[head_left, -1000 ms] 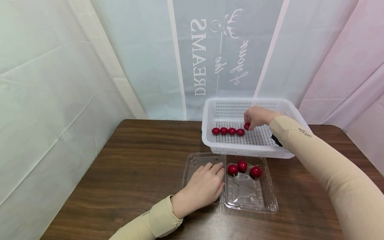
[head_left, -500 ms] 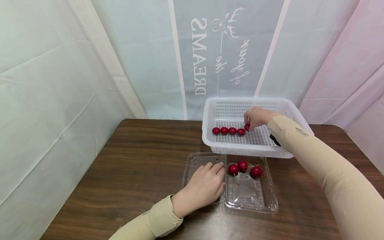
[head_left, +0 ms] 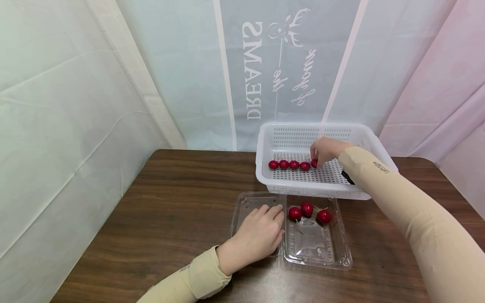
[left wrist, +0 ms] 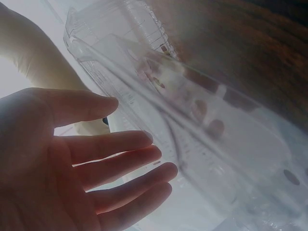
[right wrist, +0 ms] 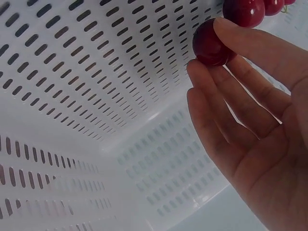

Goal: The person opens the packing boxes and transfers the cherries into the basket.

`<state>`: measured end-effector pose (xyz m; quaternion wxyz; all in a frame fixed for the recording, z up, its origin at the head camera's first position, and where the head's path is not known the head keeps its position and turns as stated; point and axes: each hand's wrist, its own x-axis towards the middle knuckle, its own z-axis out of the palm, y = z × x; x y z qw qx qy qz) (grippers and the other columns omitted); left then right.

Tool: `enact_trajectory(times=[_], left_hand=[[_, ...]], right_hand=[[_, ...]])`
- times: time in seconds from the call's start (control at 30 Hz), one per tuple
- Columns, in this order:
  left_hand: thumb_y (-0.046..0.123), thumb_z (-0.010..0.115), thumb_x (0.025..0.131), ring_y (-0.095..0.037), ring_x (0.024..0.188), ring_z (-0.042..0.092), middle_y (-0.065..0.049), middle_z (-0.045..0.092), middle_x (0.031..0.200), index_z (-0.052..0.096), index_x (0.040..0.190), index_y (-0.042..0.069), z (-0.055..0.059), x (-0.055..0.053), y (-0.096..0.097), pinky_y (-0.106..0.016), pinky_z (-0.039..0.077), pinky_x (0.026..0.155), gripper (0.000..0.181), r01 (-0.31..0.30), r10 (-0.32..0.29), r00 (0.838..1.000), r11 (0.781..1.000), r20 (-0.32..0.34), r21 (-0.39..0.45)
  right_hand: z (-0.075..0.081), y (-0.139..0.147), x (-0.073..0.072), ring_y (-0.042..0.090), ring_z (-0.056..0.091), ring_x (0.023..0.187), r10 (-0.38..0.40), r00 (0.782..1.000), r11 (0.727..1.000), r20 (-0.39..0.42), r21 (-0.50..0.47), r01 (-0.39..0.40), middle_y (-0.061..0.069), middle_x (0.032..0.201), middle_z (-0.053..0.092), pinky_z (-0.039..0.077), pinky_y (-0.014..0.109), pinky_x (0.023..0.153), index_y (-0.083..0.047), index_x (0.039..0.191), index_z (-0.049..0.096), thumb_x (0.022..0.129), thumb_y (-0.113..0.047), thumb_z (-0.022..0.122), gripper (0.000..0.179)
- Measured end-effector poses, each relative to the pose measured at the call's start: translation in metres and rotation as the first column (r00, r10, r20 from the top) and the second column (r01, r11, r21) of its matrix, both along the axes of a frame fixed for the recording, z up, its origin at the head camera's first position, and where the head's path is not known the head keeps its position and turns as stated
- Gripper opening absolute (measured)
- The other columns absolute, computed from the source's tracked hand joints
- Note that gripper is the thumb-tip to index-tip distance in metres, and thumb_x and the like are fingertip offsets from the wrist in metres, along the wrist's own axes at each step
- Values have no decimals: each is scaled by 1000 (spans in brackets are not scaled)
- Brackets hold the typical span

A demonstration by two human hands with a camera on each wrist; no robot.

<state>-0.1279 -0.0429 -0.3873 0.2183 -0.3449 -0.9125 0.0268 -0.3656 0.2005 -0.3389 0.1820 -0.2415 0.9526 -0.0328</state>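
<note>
Inside the white basket (head_left: 322, 188), my right hand (head_left: 326, 150) pinches a dark red cherry (right wrist: 210, 43) between thumb and fingertips, at the right end of a row of several cherries (head_left: 294, 165). In the right wrist view that cherry sits close beside its neighbour (right wrist: 244, 10) on the slotted floor. My left hand (head_left: 257, 236) rests on the lid half of a clear plastic clamshell box (head_left: 317, 264), fingers loosely extended; the left wrist view shows the hand (left wrist: 110, 168) holding nothing. In the box's other half lie three cherries (head_left: 306, 209) with stems.
The brown wooden table (head_left: 182, 202) bears the basket at the back right, with the clamshell in front of it. A printed curtain (head_left: 295, 75) hangs right behind the basket. White sheeting (head_left: 75, 118) stands along the left side.
My right hand has lowered slightly with its cherry, which now stands in line with the row. The left hand stays in place on the lid.
</note>
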Motion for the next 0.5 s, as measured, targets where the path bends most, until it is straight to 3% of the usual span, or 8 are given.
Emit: enact_trajectory(times=[0.5], left_hand=[[33, 65, 83, -17, 91, 61, -5, 64, 119, 67, 107, 9, -1, -1, 0, -27, 50, 69, 34, 2, -2, 1000, 1000, -6, 4]], right_hand=[[-5, 1, -1, 23, 63, 85, -7, 1000, 1000, 28, 12, 7, 9, 93, 70, 51, 41, 77, -7, 91, 68, 64, -10, 83, 31]])
